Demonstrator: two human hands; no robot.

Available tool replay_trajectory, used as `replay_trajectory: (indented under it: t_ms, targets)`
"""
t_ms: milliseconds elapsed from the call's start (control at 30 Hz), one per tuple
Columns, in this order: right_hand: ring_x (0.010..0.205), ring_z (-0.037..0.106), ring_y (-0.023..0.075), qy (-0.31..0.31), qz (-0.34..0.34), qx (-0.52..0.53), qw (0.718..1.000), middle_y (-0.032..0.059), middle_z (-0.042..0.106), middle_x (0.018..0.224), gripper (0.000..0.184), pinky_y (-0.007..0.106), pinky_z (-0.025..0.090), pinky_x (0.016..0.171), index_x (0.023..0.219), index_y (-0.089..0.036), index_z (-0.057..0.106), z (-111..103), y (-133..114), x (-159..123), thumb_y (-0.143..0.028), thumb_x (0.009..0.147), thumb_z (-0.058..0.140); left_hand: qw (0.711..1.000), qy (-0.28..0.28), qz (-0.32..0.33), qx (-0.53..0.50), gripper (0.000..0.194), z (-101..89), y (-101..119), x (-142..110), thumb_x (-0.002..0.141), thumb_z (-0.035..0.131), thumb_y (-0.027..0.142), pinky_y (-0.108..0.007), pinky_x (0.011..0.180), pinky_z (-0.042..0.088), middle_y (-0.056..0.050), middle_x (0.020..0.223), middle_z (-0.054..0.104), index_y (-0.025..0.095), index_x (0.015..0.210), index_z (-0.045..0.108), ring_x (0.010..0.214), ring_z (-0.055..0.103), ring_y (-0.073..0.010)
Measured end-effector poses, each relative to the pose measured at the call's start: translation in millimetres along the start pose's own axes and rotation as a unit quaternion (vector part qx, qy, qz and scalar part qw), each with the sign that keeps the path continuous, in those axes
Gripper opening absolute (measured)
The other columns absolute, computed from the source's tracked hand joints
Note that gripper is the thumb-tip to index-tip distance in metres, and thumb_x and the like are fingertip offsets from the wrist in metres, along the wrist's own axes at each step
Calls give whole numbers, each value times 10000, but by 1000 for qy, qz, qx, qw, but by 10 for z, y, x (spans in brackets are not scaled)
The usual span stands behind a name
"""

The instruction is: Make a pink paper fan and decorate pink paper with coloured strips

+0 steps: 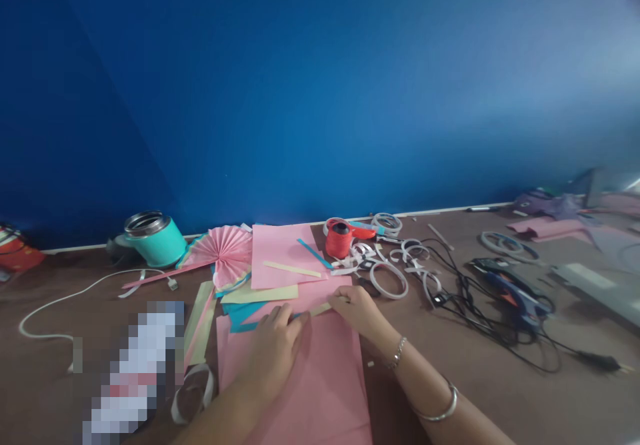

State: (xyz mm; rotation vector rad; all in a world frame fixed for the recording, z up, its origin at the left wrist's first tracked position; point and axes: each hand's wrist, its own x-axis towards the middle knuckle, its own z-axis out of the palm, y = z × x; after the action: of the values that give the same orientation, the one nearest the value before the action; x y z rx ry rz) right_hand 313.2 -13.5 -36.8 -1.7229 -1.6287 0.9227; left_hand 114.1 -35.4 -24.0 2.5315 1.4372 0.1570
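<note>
A narrow pale yellow paper strip [321, 309] spans the gap between my two hands, over a large pink paper sheet [320, 378]. My right hand [363, 313] pinches the strip's right end, fingertips pressed together. At its left end, my left hand [275, 344] has its fingers bent and thumb close to the index finger, holding the strip down near the paper. Part of the strip is hidden under those fingers. Blue paper [243, 317] pokes out left of my left hand. Beyond lies a smaller pink sheet [280, 242] carrying a yellow strip [293, 269] and a blue strip [314, 253].
Behind are a pleated pink paper fan [227, 248], a teal mug [159, 242] and a red spool [339, 240]. Curled white strips [389, 280] lie to the right, near a glue gun [515, 298] with tangled black cable [467, 305]. A white cable [47, 335] runs left.
</note>
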Motion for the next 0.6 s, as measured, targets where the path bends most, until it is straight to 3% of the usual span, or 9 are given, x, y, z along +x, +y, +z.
replay_trajectory:
  t_ms: [133, 433, 600]
  targets:
    - [499, 313, 87, 10, -4, -35, 999, -53, 323, 499, 247, 212, 223, 467, 514, -190, 400, -7, -8, -3, -298, 720, 484, 1000, 4, -4, 4, 419, 16, -6, -1, 886, 369, 88, -320, 766, 442, -70, 1017, 571, 269, 1197, 583, 931, 555, -217]
    - [607, 528, 147, 15, -12, -127, 992, 42, 629, 629, 204, 223, 316, 558, 602, -155, 615, -67, -82, -38, -241, 760, 520, 1000, -10, -8, 18, 410, 23, -5, 21, 881, 382, 91, -319, 748, 438, -70, 999, 568, 271, 1187, 587, 914, 559, -215]
    - [667, 579, 162, 1, 10, -142, 990, 60, 684, 704, 153, 221, 330, 582, 660, -155, 663, -109, -146, -77, -211, 755, 558, 1000, -9, -6, 14, 394, -6, 3, 20, 890, 379, 108, -319, 747, 436, -74, 1005, 568, 263, 1182, 593, 913, 558, -218]
